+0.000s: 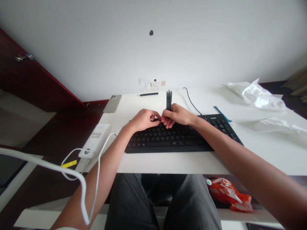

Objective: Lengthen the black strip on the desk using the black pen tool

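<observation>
A black keyboard (158, 144) lies near the front edge of the white table. Over its upper rows my left hand (145, 120) is curled, thumb and index finger brought together; whatever is between their tips is too small to make out. My right hand (176, 115) meets it there, fingertips bent down onto the keys. Out of the top of my right hand stands a dark, partly see-through stick-shaped tool (169, 99), upright; its lower end is hidden by my fingers.
Behind the keyboard lies a black segmented strip (149, 94). A phone (112, 103) and a white power bank (96, 140) with white cables are at left. A thin blue tool (222, 114) and crumpled white plastic (261, 95) lie right. Below sits a red bag (227, 193).
</observation>
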`<state>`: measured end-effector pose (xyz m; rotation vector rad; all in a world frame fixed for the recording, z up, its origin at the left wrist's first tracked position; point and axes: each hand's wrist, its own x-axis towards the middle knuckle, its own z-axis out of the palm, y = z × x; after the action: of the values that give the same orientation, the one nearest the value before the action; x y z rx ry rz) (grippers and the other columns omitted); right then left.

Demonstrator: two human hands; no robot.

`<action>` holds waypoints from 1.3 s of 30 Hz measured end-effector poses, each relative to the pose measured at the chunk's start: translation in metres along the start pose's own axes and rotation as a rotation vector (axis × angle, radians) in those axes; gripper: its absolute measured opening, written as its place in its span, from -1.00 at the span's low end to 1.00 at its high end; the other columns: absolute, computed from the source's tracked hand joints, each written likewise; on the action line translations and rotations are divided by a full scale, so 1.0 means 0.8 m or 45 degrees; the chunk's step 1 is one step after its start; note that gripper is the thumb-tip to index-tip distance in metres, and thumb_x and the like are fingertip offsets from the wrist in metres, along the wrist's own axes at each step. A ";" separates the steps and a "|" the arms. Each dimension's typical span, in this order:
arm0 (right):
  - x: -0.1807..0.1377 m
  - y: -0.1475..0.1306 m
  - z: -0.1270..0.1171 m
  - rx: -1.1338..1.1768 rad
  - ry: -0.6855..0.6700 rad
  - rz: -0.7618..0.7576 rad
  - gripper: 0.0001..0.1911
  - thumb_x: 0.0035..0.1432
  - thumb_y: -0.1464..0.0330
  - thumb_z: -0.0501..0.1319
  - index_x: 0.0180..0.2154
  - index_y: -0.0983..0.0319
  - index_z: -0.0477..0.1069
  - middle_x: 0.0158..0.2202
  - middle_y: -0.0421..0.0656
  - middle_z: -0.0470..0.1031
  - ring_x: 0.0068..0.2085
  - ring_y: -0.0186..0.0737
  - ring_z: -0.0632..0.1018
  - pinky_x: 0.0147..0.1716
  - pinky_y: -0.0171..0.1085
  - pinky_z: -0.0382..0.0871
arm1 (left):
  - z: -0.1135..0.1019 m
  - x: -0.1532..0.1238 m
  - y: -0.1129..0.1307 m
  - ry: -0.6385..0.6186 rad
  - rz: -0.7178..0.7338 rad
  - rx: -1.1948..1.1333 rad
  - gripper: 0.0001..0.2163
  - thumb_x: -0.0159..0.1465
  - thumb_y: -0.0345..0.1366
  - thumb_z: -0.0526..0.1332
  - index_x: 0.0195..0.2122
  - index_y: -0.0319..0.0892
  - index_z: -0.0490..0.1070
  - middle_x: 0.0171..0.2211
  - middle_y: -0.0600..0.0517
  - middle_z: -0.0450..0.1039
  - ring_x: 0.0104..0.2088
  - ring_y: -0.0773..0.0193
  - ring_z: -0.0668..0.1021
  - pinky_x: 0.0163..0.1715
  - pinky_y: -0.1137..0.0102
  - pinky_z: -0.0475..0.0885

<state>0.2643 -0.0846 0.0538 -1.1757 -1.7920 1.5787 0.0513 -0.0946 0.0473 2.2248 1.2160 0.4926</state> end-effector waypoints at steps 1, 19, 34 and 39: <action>0.000 -0.001 -0.001 0.025 -0.018 0.028 -0.76 0.18 0.37 0.21 -0.49 0.35 0.51 -0.52 -0.01 0.60 -0.51 -0.19 0.63 -0.48 -0.28 0.62 | 0.000 0.000 0.000 0.004 -0.005 -0.001 -0.86 0.21 -0.26 0.31 -0.26 -0.14 0.62 -0.62 0.19 0.16 -0.56 0.40 0.21 -0.49 0.42 0.10; -0.001 0.005 -0.020 0.007 -0.198 0.035 -0.77 0.15 0.33 0.27 -0.46 0.36 0.55 -0.48 -0.01 0.63 -0.45 -0.17 0.66 -0.40 -0.28 0.63 | 0.000 0.001 0.003 -0.034 0.029 0.010 -0.82 0.21 -0.29 0.29 -0.20 -0.15 0.63 -0.62 0.18 0.22 -0.57 0.40 0.25 -0.48 0.42 0.14; -0.005 -0.006 -0.009 0.008 -0.082 0.214 -0.79 0.18 0.38 0.29 -0.49 0.33 0.50 -0.43 0.06 0.65 -0.46 -0.13 0.67 -0.45 -0.26 0.64 | 0.004 0.001 0.003 0.027 0.061 0.076 -0.85 0.23 -0.29 0.30 -0.22 -0.15 0.63 -0.62 0.19 0.26 -0.57 0.41 0.29 -0.44 0.43 0.20; -0.004 -0.007 -0.001 0.115 -0.029 0.277 -0.78 0.19 0.37 0.27 -0.49 0.30 0.45 -0.48 0.03 0.63 -0.46 -0.15 0.66 -0.43 -0.29 0.64 | 0.005 0.001 0.000 0.023 0.079 0.052 -0.79 0.23 -0.31 0.28 -0.15 -0.13 0.66 -0.62 0.18 0.26 -0.56 0.41 0.29 -0.42 0.43 0.21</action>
<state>0.2650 -0.0865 0.0602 -1.3516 -1.6332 1.7814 0.0540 -0.0953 0.0443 2.3031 1.1789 0.5170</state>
